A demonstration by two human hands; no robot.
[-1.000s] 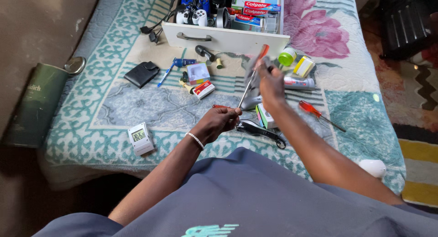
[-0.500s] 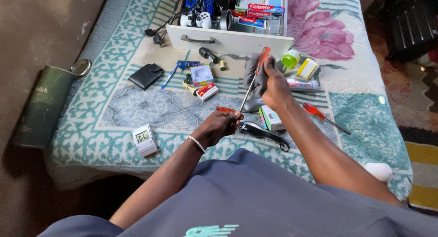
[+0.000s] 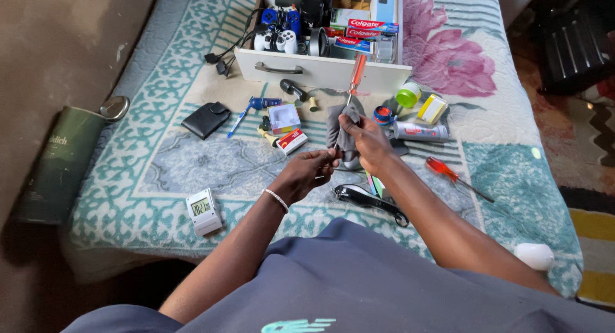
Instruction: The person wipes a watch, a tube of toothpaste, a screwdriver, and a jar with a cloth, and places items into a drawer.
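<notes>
Orange-handled steel screwdriver [image 3: 354,78]: held upright above the bed, shaft wrapped in a grey cloth [image 3: 340,131].
Right hand [image 3: 365,141]: clamped on cloth and shaft.
Left hand [image 3: 306,173]: pinched on the tip.
Packages: red-and-white cartons [image 3: 370,27] stacked in the white drawer [image 3: 314,70]; a small red-and-white box [image 3: 293,141] lies on the quilt.

A person in a slate-blue garment with a pale teal printed mark at the chest; both forearms bare, a thin white beaded bracelet [image 3: 276,198] circling the left wrist.
</notes>
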